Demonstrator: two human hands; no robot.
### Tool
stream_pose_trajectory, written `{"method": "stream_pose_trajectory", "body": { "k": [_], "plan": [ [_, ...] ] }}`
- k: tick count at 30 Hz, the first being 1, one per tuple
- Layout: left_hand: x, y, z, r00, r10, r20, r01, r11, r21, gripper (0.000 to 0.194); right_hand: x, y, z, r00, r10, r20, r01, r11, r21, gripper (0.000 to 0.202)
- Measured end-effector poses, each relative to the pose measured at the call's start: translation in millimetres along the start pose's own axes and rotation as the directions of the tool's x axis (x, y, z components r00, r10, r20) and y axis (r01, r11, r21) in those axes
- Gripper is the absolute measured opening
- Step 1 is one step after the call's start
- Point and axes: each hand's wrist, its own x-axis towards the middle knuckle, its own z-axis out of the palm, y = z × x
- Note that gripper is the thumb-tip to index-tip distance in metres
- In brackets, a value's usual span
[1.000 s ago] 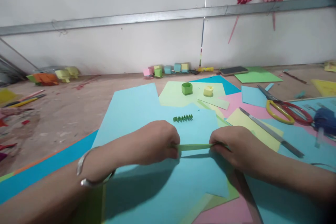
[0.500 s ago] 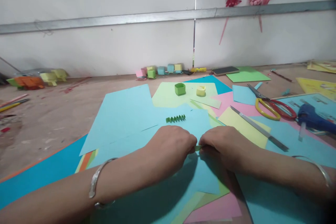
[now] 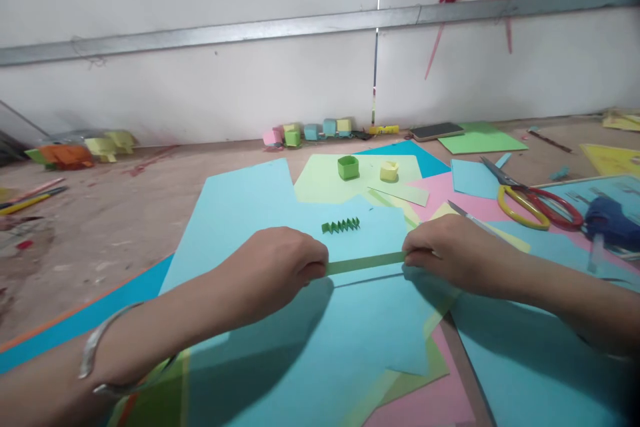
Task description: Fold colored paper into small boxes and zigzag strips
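A narrow green paper strip is stretched between my two hands, just above the light blue paper. My left hand pinches its left end, and my right hand pinches the right end. Beyond the strip lies a zigzag-folded dark green strip. Farther back, a green paper ring and a smaller yellow paper ring stand on a pale green sheet. Part of a craft knife shows behind my right hand.
Scissors with yellow and red handles and a blue glue gun lie at the right. Small folded paper pieces line the wall. A dark phone-like slab is at the back, pencils at the far left.
My hands have moved apart, the left one to the left and the right one to the right. Much more of the green strip shows between them. The view has shifted slightly.
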Motion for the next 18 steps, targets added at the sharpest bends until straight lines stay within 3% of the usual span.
{"method": "stream_pose_trajectory", "body": {
  "k": [4,7,9,11,13,15,18],
  "plan": [
    [-9.6,-19.7,2.8,0.999,-0.051,-0.016,0.051,0.999,0.006,0.023,2.5,21.7,1.6,0.994,-0.069,-0.086,0.072,0.997,0.034,0.022],
    [-12.8,-25.2,6.1,0.998,-0.026,-0.053,0.026,1.000,-0.018,0.025,3.4,26.1,4.6,0.947,-0.106,-0.302,0.137,0.987,0.082,0.023],
    [-11.6,-19.3,7.9,0.997,0.025,-0.073,-0.027,0.999,-0.028,0.023,2.2,18.5,8.7,0.852,-0.165,-0.498,0.209,0.977,0.035,0.021],
    [-7.7,-5.4,9.0,0.993,0.078,-0.085,-0.078,0.997,0.005,0.023,-0.9,4.7,14.8,0.711,-0.310,-0.631,0.283,0.948,-0.147,0.024],
    [-1.9,13.6,9.3,0.982,0.156,-0.106,-0.148,0.985,0.084,0.021,-5.2,-9.7,21.6,0.658,-0.451,-0.603,0.332,0.893,-0.305,0.030],
    [4.7,33.4,8.7,0.965,0.225,-0.132,-0.204,0.966,0.156,0.019,-9.0,-19.2,27.7,0.666,-0.490,-0.562,0.353,0.871,-0.342,0.029],
    [14.1,54.1,7.6,0.951,0.271,-0.145,-0.247,0.955,0.167,0.020,-12.2,-20.1,33.6,0.737,-0.431,-0.521,0.356,0.902,-0.243,0.035]
  ]
}}
